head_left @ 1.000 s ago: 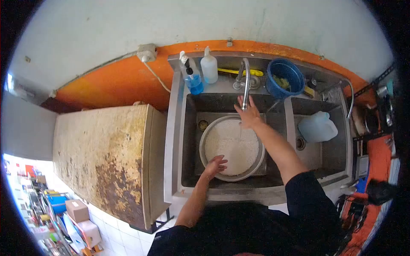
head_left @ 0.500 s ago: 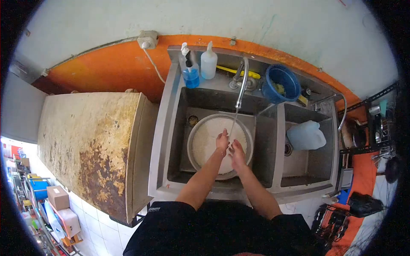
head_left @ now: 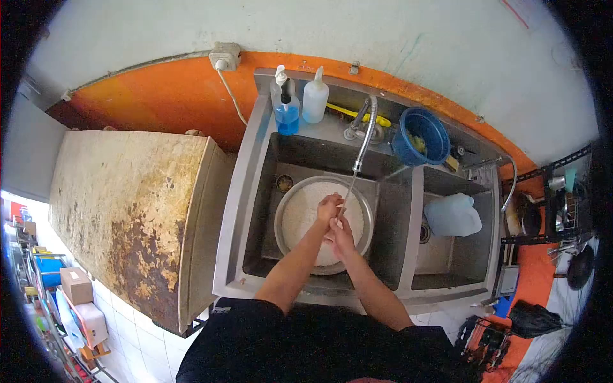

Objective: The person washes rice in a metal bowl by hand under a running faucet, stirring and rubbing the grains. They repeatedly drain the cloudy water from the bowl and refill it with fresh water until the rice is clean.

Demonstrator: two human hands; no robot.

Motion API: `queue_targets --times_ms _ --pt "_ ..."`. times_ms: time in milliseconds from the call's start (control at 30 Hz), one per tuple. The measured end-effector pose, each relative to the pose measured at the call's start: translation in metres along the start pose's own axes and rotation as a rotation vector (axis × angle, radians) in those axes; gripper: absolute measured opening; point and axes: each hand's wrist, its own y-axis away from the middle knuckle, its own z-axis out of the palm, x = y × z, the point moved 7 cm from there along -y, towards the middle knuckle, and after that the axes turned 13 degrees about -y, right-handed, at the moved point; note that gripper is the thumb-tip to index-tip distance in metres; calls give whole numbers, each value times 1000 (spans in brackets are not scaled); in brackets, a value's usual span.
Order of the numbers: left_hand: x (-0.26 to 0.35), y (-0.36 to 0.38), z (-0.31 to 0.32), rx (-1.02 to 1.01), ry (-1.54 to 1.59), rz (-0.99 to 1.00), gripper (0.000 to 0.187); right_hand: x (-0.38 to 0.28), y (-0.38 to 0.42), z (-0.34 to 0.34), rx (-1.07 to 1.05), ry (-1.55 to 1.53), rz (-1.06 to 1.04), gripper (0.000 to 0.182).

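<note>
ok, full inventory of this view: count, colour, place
sink: 1, grey, centre
wall: 1, white over orange, behind sink
basin: 1, grey, in large compartment
grain-like contents: uncounted, white, in basin
tap: 1, silver, running over basin
second spout: 1, silver, sink's right end
bottles: at least 2, white and blue, back ledge
long tool: 1, yellow, behind tap
bucket: 1, blue, back ledge
jug: 1, pale blue, small compartment
socket: 1, off-white, wall
cabinet: 1, cream-brown, left
carton: 1, brown, lower left
edge clutter: uncountable, mixed, both sides
left hand: 1, bare, over basin
right hand: 1, bare, over basin
sleeves: 2, black, bottom
</note>
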Motion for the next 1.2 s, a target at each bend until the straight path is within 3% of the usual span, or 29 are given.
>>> queue_targets --times_ms 100,167,333,367,500,700,900,1000,1200 --pt "13 33 -26 -70 -175 118 26 -1 -7 8 -105 300 -117 24" --pt "18 47 -43 -100 -365 221 28 -4 -13 9 -134 181 -111 22" --pt "7 102 -57 -152 -249 56 23 -32 -26 40 -180 -39 26 24" --pt "0 109 -56 -186 -233 67 23 -36 -33 48 -148 -55 54 34" --pt "-25 126 -60 -240 -224 -6 22 -58 -25 84 -437 -165 183 46" --pt "-49 142 -80 -156 -285 -35 29 -76 -18 70 -254 -295 121 56" --pt "-58 141 -84 -137 -320 1 26 -72 -5 53 -380 -287 144 57" --pt "-57 143 -85 -118 -391 4 26 -69 2 46 -211 -368 86 57" --pt "-61 137 -89 -77 -377 9 30 -63 6 39 -225 -403 74 58"
